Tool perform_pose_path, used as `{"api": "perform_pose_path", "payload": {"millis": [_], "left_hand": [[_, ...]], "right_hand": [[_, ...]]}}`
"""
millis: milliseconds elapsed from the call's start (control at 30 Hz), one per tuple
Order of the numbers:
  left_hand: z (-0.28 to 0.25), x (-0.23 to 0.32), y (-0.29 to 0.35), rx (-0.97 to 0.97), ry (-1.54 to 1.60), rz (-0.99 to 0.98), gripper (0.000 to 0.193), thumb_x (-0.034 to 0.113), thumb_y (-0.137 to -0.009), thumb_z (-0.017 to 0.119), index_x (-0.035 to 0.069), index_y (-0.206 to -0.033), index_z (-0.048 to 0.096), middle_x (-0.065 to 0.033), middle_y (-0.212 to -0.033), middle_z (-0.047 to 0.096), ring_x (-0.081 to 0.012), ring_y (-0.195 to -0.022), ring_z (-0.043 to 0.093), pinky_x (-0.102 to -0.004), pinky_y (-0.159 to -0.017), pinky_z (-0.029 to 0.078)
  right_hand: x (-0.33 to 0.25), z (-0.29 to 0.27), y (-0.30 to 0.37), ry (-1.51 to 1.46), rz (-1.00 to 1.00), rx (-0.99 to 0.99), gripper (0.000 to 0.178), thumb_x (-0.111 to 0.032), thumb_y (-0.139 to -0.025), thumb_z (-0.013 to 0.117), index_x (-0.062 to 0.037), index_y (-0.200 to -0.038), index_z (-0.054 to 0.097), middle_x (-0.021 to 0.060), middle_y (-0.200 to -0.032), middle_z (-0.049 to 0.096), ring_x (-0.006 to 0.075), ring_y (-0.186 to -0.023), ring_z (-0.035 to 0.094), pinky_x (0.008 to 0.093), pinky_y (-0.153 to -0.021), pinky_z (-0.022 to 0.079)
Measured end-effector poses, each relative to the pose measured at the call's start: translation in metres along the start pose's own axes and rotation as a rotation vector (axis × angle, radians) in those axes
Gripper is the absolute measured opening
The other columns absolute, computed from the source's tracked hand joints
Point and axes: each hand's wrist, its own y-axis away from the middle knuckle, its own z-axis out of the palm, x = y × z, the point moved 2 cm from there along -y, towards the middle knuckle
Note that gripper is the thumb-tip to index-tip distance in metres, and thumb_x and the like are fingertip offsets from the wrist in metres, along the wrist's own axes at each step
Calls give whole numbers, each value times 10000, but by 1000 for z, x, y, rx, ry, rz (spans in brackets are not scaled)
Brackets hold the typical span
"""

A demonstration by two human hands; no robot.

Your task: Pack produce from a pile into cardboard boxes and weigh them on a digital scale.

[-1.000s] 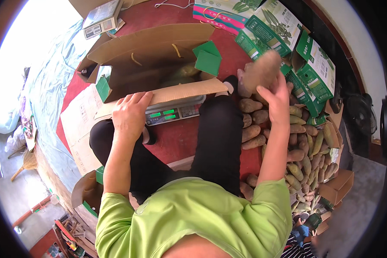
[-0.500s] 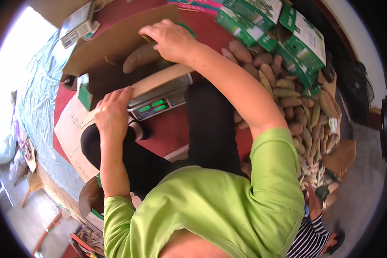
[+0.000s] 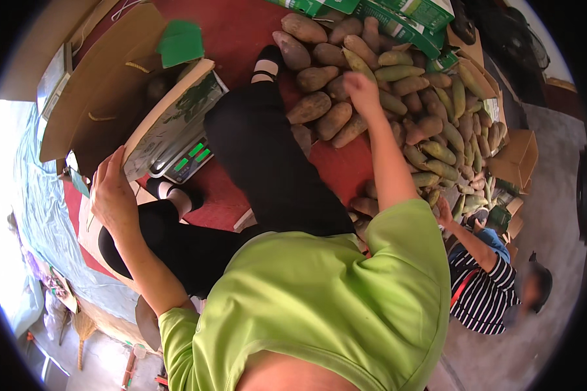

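A brown cardboard box (image 3: pixel 78 98) with a printed green-and-white outer side stands at the left, on or against a digital scale (image 3: pixel 186 164) with lit green displays. My left hand (image 3: pixel 115 199) grips the box's near rim, fingers bent over the edge. A large root (image 3: pixel 158 88) lies shaded inside. Away to the right, my right hand (image 3: pixel 364 96) hovers over or touches a heap of brownish sweet potatoes (image 3: pixel 316 78) and long green vegetables. One green vegetable (image 3: pixel 359 64) lies just beyond its fingers. That hand is slightly blurred with its fingers bent; any hold is hidden.
Green-and-white cartons (image 3: pixel 404 23) stand behind the heap. Near its right end a person in a striped shirt (image 3: pixel 479 290) reaches toward it; an open brown carton (image 3: pixel 518 156) is close by. My black-trousered legs (image 3: pixel 267 156) spread over the red floor covering (image 3: pixel 228 32). Blue sheeting (image 3: pixel 36 176) lies left.
My right hand has left the box and moved right, over the heap. My left hand stays on the box rim, and the box has tilted or turned. The view has swung right.
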Motion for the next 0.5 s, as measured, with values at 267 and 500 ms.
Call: {"api": "perform_pose_path", "payload": {"millis": [267, 500], "left_hand": [[5, 0, -1, 49, -27, 15, 262, 98, -870, 514, 203, -1074, 641, 10, -1018, 642, -214, -880, 626, -326, -693, 496], [7, 2, 0, 81, -71, 53, 277, 58, -844, 529, 171, -1072, 639, -14, -1024, 643, -217, -907, 620, -322, -711, 498]], "right_hand": [[167, -11, 160, -310, 1018, 74, 214, -182, -818, 591, -138, -1027, 591, 23, -785, 574, 181, -708, 571, 352, -613, 451], [168, 38, 166, -728, 1270, 221, 526, -322, -818, 666, -147, -1253, 428, 107, -1257, 443, 300, -1125, 446, 458, -864, 417]]}}
